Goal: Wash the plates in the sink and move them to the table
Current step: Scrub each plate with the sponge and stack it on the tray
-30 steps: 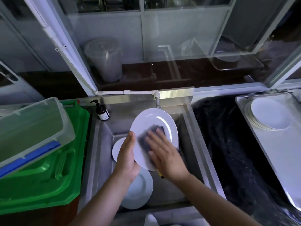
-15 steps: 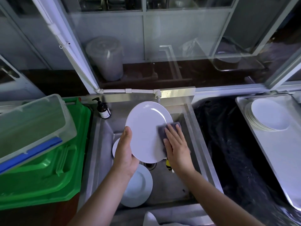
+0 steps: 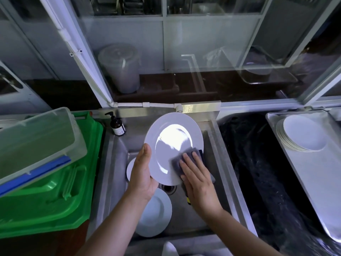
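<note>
Over the sink: a person held a white plate [image 3: 173,145] above the steel sink [image 3: 212,145] and wiped it with a grey cloth [image 3: 177,161], the plate clear of the basin floor.
Left hand: the left hand [image 3: 143,174] was clamped on the plate's rim at about 8 o'clock, thumb on the face, fingers hidden behind.
Right hand: the right hand [image 3: 196,179] lay flat, fingers together, and pressed the cloth on the plate's face at about 5 o'clock; it gripped nothing else that could be seen.
Plate's facing: the eating face was tilted up toward the camera, with a bright glare across the well.
Plate's long axis: it appeared as an oval running from 1 o'clock by the tap fitting [image 3: 179,108] down to 7 o'clock by the left palm; the far edge seemed raised.
Still in the basin: two more plates, one [image 3: 154,215] at 6 o'clock below the wrists and one [image 3: 129,169] mostly hidden behind the left hand.
Already moved: a stack of plates [image 3: 302,133] sat on the steel tray [image 3: 323,182] at 3 o'clock, well apart from the sink.
Also present: a soap bottle [image 3: 116,124] stood at the sink's back-left corner, and a green bin [image 3: 55,191] filled the 9 o'clock side.
Risk, slipping: one wet hand carried the plate, so a hard push from the cloth likely could have twisted it loose onto the plates below.
Risk, knocking: the far rim sat just beside the tap fitting, and a forward stroke might have struck it.
</note>
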A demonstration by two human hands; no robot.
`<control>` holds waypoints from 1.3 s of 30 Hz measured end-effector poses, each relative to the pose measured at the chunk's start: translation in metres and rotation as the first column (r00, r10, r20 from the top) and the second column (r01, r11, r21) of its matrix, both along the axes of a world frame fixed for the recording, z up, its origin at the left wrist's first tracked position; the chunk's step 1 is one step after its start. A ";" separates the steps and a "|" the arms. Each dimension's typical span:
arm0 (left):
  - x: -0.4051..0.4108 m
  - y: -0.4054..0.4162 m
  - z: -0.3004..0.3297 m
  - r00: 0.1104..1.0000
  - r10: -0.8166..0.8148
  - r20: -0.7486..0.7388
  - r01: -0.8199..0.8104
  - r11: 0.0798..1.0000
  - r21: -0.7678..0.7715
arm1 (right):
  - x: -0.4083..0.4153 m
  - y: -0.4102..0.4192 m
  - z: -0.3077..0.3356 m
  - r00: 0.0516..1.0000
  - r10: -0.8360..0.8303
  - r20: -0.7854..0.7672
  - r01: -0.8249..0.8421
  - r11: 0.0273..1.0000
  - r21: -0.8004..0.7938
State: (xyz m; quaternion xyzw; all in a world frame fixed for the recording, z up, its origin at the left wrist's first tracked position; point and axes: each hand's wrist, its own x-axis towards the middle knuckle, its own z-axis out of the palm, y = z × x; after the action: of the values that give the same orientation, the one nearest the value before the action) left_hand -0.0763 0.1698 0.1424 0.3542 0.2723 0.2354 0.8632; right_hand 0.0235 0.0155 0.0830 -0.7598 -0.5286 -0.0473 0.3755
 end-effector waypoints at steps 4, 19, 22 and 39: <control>0.004 -0.010 0.007 0.995 0.059 -0.075 -0.066 0.993 -0.094 | -0.026 0.005 0.005 0.978 0.210 0.007 -0.210 0.978 0.014; 0.005 -0.008 -0.010 0.984 0.034 -0.177 -0.074 0.972 -0.223 | -0.035 0.015 0.005 0.975 0.220 -0.029 -0.221 0.974 -0.053; 0.003 -0.012 -0.017 0.975 0.045 -0.216 -0.097 0.967 -0.235 | -0.021 0.016 0.001 0.952 0.306 -0.023 -0.307 0.944 -0.121; 0.004 -0.030 -0.012 0.989 -0.027 -0.144 -0.012 0.963 -0.269 | 0.001 0.035 -0.007 0.985 0.163 -0.058 -0.167 0.984 -0.068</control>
State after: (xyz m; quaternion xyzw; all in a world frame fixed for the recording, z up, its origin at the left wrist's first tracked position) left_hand -0.0724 0.1398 0.1305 0.2510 0.3629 0.1663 0.8818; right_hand 0.0248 0.0504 0.0755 -0.7275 -0.5811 0.0232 0.3640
